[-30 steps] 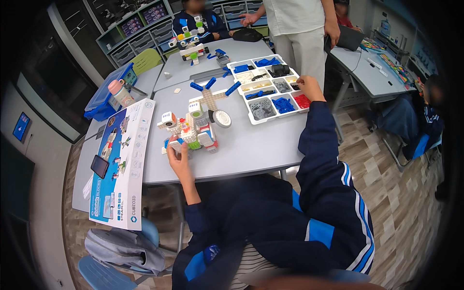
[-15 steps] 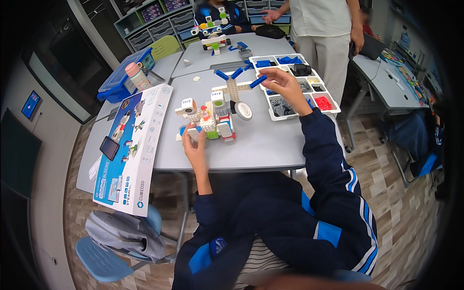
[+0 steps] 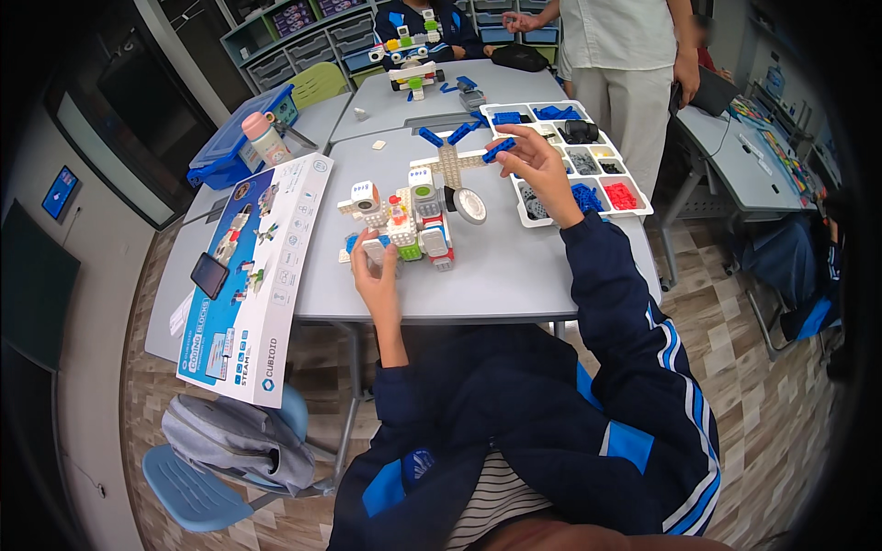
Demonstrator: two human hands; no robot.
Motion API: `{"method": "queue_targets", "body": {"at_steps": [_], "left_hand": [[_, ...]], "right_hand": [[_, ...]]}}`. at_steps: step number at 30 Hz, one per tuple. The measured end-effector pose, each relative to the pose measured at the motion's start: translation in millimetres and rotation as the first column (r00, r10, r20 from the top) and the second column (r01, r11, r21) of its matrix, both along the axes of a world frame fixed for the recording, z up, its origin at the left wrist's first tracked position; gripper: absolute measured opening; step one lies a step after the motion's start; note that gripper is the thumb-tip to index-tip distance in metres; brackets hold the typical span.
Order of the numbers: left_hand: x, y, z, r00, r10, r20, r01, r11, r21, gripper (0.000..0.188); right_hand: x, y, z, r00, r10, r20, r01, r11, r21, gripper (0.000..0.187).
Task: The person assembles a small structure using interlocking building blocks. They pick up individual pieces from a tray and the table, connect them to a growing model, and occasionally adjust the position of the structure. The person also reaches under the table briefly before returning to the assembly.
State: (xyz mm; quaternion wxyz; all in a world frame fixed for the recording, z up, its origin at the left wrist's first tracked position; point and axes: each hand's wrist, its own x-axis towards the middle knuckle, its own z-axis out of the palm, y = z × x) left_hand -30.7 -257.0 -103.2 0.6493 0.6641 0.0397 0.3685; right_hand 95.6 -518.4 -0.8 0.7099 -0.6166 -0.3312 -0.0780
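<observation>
A building-block model (image 3: 404,230) with white, green, red and grey blocks stands on the table in front of me. My left hand (image 3: 375,280) grips a pale block at its near left side between thumb and fingers. From its far side rises a beige studded beam structure (image 3: 448,165), with two blue bricks in a V at the top. My right hand (image 3: 537,174) pinches a blue brick (image 3: 499,151) by the right end of the crosspiece; whether they are joined I cannot tell. A white-rimmed wheel (image 3: 469,207) sticks out at the model's right.
Right of the model lies a white sorting tray (image 3: 634,195) of blue, grey, black and red parts. A large box (image 3: 299,234) bearing a phone (image 3: 209,275) lies left, near a pink-capped bottle (image 3: 265,138) and blue bin (image 3: 230,138). Another model (image 3: 415,73) and two people are across the table.
My right hand has brought the blue brick to the end of the beige crosspiece, its tilt now flatter. My left hand stays on the model. The whole view has shifted slightly.
</observation>
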Motion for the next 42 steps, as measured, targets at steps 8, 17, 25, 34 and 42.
{"method": "queue_targets", "body": {"at_steps": [8,17,25,34,42], "left_hand": [[-3.2,-3.7,5.1,0.999,0.034,-0.019,-0.033,0.999,0.035,0.035],[-4.1,-6.7,6.3,0.995,0.091,-0.033,-0.088,0.993,0.085,0.038],[-5.4,-7.0,7.0,0.997,0.065,-0.046,-0.062,0.996,0.063,0.036],[-1.9,-4.3,3.6,0.997,0.07,-0.032,-0.068,0.995,0.078,0.039],[-2.3,-5.1,4.3,0.996,0.082,-0.038,-0.077,0.991,0.113,0.036]], "right_hand": [[0.6,7.9,-7.1,0.994,-0.094,0.062,0.092,0.995,0.047,0.032],[-1.3,10.9,-5.5,0.995,-0.099,-0.003,0.099,0.993,0.071,0.036],[24.3,-56.5,-10.1,0.895,-0.373,0.246,0.416,0.897,-0.15,0.042],[68.8,-205.3,-46.5,0.554,-0.65,0.52,0.828,0.366,-0.424,0.016],[75.7,-220.7,-54.8,0.689,-0.603,0.402,0.684,0.356,-0.637,0.015]]}}
